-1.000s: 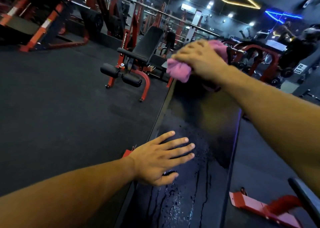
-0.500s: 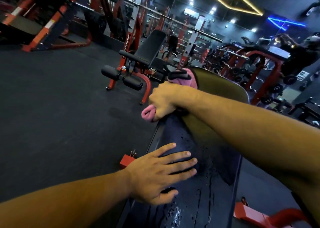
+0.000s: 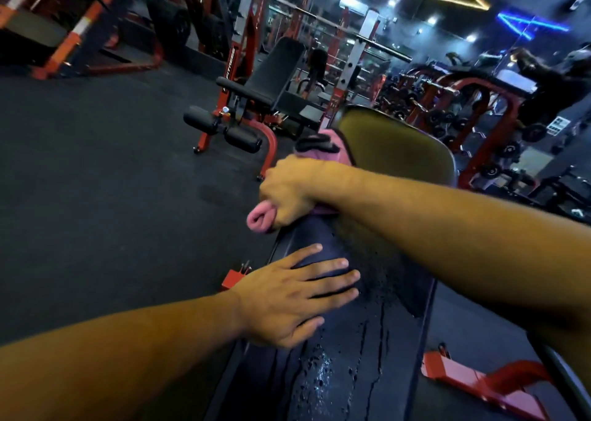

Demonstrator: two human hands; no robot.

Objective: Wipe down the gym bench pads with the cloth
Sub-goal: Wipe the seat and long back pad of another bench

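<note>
The right hand (image 3: 289, 193) has its fingers curled tight round a bunched pink cloth (image 3: 258, 219), pressing it against the left edge of the bench pad (image 3: 367, 356), about where the incline pad meets its upper, yellow-lit part. One roll of cloth pokes out below the fist over the pad's edge, and more shows above the wrist. The left hand (image 3: 287, 302) lies flat on the pad's left side lower down, fingers straight and spread, holding nothing; it looks to be steadying the pad.

Droplets and run-lines of liquid cover the pad's middle and lower stretch, so most of the wiping seems not yet done. To do this pass well, the cloth should probably be spread flatter under the palm rather than balled, then drawn down the pad's length in overlapping strokes from the left edge to the right edge, with firm pressure. The left hand will likely need to shift clear as the strokes reach the wet patch beside it.
</note>
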